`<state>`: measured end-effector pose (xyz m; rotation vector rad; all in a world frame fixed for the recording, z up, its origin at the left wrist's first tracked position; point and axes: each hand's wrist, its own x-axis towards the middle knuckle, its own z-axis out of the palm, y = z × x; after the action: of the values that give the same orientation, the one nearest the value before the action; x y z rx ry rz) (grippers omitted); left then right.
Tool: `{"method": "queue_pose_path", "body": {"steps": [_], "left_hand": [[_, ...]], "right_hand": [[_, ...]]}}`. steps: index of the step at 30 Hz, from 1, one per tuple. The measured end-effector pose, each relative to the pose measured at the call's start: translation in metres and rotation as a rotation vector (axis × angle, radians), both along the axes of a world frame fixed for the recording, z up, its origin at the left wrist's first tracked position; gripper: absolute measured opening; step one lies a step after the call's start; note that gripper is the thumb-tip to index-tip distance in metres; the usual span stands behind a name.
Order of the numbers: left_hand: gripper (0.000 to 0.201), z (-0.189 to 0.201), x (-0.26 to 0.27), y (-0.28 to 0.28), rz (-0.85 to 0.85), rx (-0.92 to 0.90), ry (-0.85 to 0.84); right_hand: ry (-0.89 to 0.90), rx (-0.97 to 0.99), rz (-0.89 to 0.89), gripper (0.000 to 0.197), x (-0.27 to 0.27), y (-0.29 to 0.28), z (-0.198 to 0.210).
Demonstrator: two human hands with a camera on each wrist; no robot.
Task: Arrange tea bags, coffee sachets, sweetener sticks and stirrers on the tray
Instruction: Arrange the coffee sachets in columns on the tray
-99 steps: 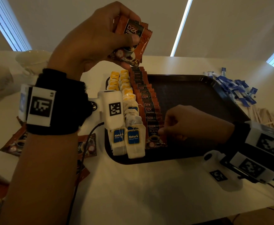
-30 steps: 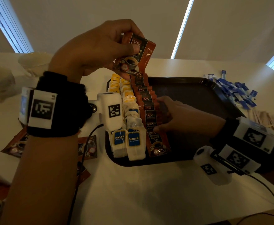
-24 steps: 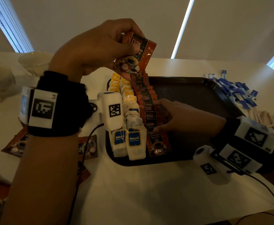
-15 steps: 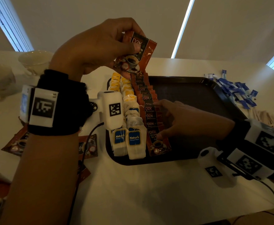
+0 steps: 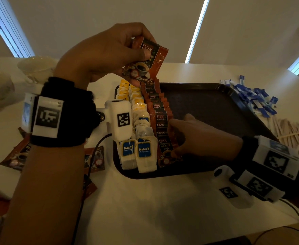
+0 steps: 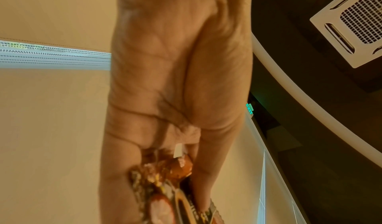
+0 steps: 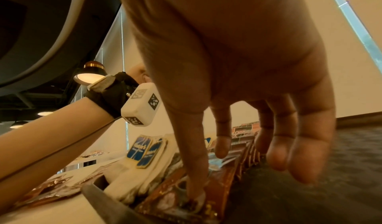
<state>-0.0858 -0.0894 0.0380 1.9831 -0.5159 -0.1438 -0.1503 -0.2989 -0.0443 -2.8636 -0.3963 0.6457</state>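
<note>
Head view, read from the left: loose coffee sachets (image 5: 16, 157) lie on the white table (image 5: 145, 200) beside the left forearm, waiting their turn. Above the tray's far-left corner the left hand (image 5: 106, 55) pinches a small stack of sachets (image 5: 146, 62) between thumb and fingers, its lower edge hanging just over the far end of the coffee row (image 5: 160, 121). That row lies shingled on the dark tray (image 5: 216, 106), touching two rows of tea bags (image 5: 138, 131) on its left. The right hand (image 5: 198, 137) has its fingers spread and nearly straight, thumb tip pressing the nearest sachet and the other fingers resting against the row's right edge. To do this step well, that hand should probably keep the overlap square while the left lowers one sachet at a time onto the far end, matching the slant and spacing already there; dropping the whole stack would likely fan it out. Further right, the tray floor is bare, and the blue sweetener sticks (image 5: 255, 101) and wooden stirrers (image 5: 290, 131) lie heaped on the table just beyond its rim, not yet arranged.
</note>
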Motion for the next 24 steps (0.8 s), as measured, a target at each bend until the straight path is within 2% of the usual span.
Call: {"method": "queue_pose_path", "body": {"steps": [5,8,12,16,21,24], "left_hand": [[0.026,0.0,-0.002,0.0,-0.065,0.043,0.052],[0.037,0.002,-0.007,-0.004,-0.15,0.109,0.056],[0.04,0.01,-0.018,-0.014,-0.213,0.137,0.047],[0.04,0.018,-0.037,-0.03,-0.288,0.203,-0.006],[0.037,0.022,-0.061,-0.034,-0.258,0.254,-0.05],[0.036,0.025,-0.083,-0.009,-0.089,0.27,-0.119]], "right_hand": [[-0.011,0.127,-0.04,0.032,-0.004,-0.005,0.001],[-0.122,0.354,-0.119,0.025,-0.003,-0.006,0.016],[-0.266,0.722,-0.229,0.017,-0.01,-0.003,0.043],[-0.273,0.918,-0.243,0.012,-0.025,-0.001,0.053],[-0.282,1.106,-0.294,0.007,-0.051,-0.013,0.047],[-0.198,1.277,-0.424,0.008,-0.066,-0.026,0.04]]}}
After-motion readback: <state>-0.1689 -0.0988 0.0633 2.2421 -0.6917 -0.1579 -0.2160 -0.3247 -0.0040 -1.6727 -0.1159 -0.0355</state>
